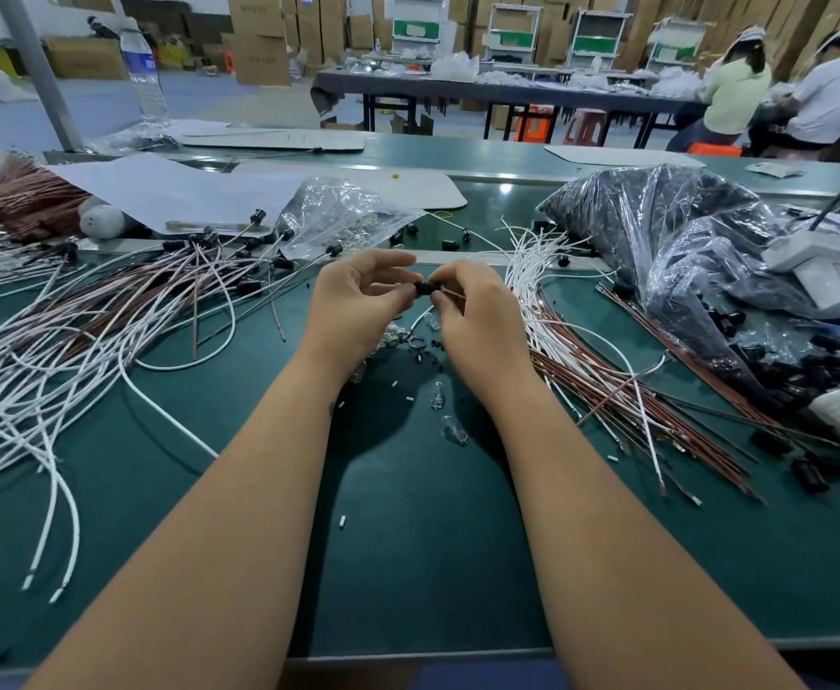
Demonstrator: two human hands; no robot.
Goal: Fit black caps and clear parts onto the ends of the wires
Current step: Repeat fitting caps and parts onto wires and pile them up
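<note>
Our right hand (pixel 477 311) pinches a black cap (pixel 425 288) above the green desk (pixel 408 565), and our left hand (pixel 353 296) meets it with curled fingers. Capped wires (pixel 109 311) lie left; uncapped wires (pixel 582 351) right.

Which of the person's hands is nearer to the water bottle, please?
Left. The left hand is below and right of the water bottle; the right hand lies farther right, gripping a black cap.
</note>
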